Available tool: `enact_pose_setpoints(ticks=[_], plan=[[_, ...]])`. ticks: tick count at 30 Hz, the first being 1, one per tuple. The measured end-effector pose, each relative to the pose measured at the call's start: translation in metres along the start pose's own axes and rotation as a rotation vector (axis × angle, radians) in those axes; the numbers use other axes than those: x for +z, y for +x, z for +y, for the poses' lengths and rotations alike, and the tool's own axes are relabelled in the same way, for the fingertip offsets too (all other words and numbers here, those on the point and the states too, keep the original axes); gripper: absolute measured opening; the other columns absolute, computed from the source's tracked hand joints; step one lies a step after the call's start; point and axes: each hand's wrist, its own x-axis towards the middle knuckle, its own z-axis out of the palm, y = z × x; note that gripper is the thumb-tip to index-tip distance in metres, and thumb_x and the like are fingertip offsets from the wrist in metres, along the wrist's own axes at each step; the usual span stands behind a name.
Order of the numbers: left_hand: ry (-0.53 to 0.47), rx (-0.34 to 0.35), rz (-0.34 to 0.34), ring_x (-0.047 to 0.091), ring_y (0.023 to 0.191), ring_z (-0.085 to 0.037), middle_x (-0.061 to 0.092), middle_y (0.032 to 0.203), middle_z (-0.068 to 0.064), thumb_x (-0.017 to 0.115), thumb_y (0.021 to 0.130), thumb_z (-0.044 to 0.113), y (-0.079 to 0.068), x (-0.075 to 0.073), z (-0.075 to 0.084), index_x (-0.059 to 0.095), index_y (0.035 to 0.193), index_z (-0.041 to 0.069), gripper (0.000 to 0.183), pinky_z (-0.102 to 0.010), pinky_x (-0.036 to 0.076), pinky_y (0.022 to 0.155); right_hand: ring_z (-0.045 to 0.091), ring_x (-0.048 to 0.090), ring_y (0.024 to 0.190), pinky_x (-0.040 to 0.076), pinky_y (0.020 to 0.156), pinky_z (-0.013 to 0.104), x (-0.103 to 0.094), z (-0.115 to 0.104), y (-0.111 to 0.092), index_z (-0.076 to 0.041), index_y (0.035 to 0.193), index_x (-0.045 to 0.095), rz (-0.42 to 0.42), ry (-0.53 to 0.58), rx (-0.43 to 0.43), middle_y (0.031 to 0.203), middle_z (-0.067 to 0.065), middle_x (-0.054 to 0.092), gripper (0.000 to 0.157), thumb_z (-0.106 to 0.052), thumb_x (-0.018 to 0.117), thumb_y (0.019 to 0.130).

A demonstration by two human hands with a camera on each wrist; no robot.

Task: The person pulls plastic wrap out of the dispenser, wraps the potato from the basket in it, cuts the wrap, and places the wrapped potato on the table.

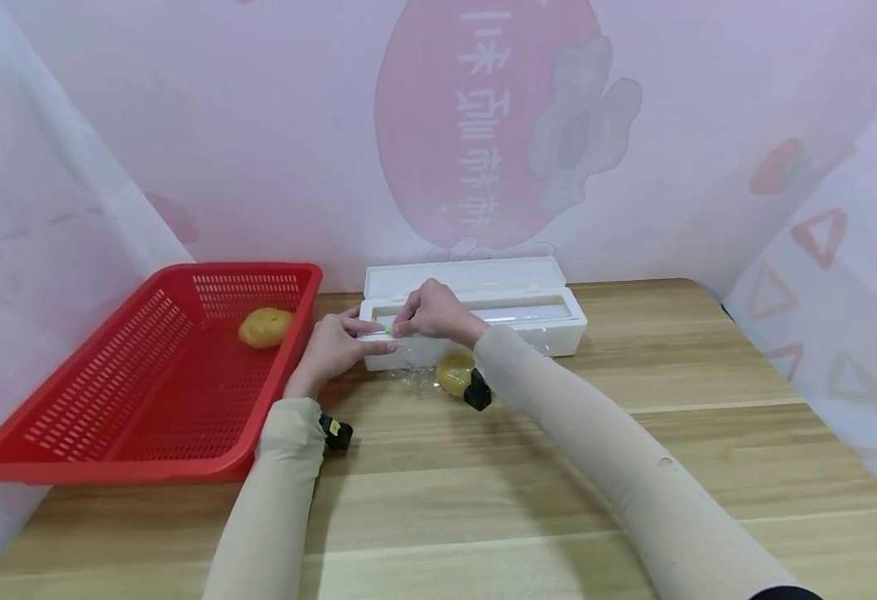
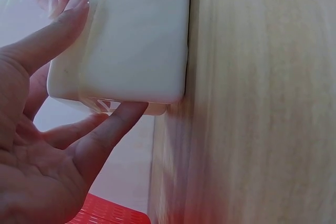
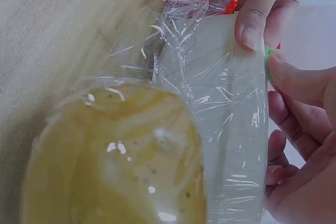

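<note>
A white cling film dispenser box (image 1: 572, 335) stands at the back of the table, its lid (image 1: 468, 275) raised behind it. My left hand (image 1: 331, 346) grips the box's left end, thumb along the front top edge and fingers round the end. Beside that thumb, my right hand (image 1: 442, 315) pinches a small green slide cutter (image 3: 269, 65) on the box's edge. Clear cling film (image 3: 231, 103) hangs down the front of the box. A potato (image 1: 453, 372) lies against the film in front of the box, below my right wrist; shiny film covers it in the right wrist view.
On the left stands a red plastic basket (image 1: 254, 429) with another potato (image 1: 264, 327) inside. Its right side is close to my left forearm. A printed pinkish wall covering (image 1: 296, 167) rises directly behind the wooden table (image 1: 423, 508).
</note>
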Motion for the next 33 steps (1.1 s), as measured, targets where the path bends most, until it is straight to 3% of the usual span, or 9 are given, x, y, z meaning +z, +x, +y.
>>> enact_pose_setpoints(ticks=[12,18,25,33], plan=[[0.007,0.027,0.000,0.043,0.130,-0.030,0.044,0.148,-0.013,0.086,0.075,0.041,0.005,0.007,0.004,0.075,0.114,0.008,0.052,-0.044,0.047,0.092,0.019,0.061,0.081,0.049,0.073,0.030,-0.019,0.012,-0.012,-0.009,0.083,0.078,-0.003,-0.011,0.010,0.083,-0.001,0.070,0.009,-0.016,0.083,0.080],[0.011,-0.006,0.004,0.036,0.136,-0.032,0.041,0.150,-0.014,0.085,0.075,0.042,0.004,0.002,-0.001,0.075,0.114,0.007,0.054,-0.048,0.043,0.100,0.019,0.060,0.073,0.049,0.071,0.031,-0.055,0.044,-0.037,-0.010,0.082,0.077,0.002,-0.045,0.048,0.080,0.000,0.070,0.009,-0.015,0.084,0.079],[0.005,-0.006,0.008,0.033,0.139,-0.031,0.040,0.150,-0.014,0.086,0.075,0.043,0.003,-0.002,-0.005,0.075,0.112,0.007,0.053,-0.051,0.035,0.106,0.017,0.053,0.061,0.044,0.059,0.030,-0.107,0.081,-0.069,-0.007,0.080,0.076,-0.011,-0.150,-0.037,0.077,0.002,0.069,0.007,-0.011,0.081,0.081],[0.004,0.017,0.014,0.035,0.138,-0.032,0.042,0.149,-0.015,0.086,0.074,0.042,0.005,0.002,-0.002,0.075,0.113,0.006,0.054,-0.050,0.039,0.103,0.019,0.051,0.069,0.041,0.063,0.034,-0.139,0.106,-0.092,-0.010,0.082,0.078,-0.024,-0.215,-0.072,0.078,0.000,0.065,0.006,-0.015,0.080,0.083]])
